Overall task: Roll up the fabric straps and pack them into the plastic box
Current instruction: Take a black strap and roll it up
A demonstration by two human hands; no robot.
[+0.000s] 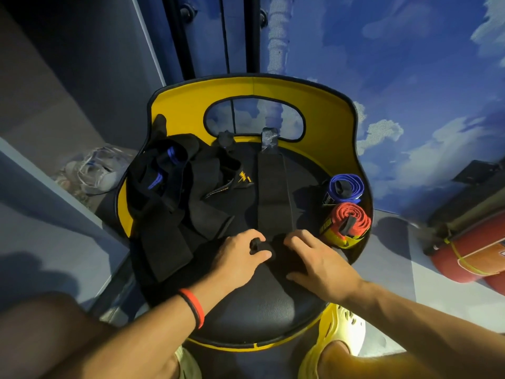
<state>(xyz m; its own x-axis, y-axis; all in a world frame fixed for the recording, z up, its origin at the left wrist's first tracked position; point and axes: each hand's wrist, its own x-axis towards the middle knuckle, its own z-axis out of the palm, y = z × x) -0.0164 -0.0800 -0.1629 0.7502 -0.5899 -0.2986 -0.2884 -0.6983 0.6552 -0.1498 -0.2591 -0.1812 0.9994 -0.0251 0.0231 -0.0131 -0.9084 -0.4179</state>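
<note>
Head view, 1 frame. Item 1: chair (175,105), yellow shell with a black round seat and an oval cut-out in the backrest, serving as the work surface. Item 2: black strap (273,192), laid flat along the middle of the seat from the backrest toward the person, its far end finishing in a grey webbing loop (269,139), its near end gathered into a small roll under both hands. Item 3: left hand (240,258), fingers curled, thumb and forefinger pinching the left end of the roll; a red and black wristband (194,306) sits on that wrist. Item 4: right hand (317,255), fingers half bent and pressing down on the right side of the same roll, thumb spread toward the near edge of the seat. Item 5: heap of loose black straps (175,192), some with blue trim, 1 with a yellow logo, piled on the left half of the seat and hanging over its left edge. Item 6: blue rolled strap (345,188), on the right rim of the seat. Item 7: red rolled strap (347,221), just beside the blue one, nearer the person, with a yellow and black end. Item 8: clear plastic box (95,170), blurred, on the floor left of the chair. Item 9: red cylinders (470,258), lying on the floor at far right.
</note>
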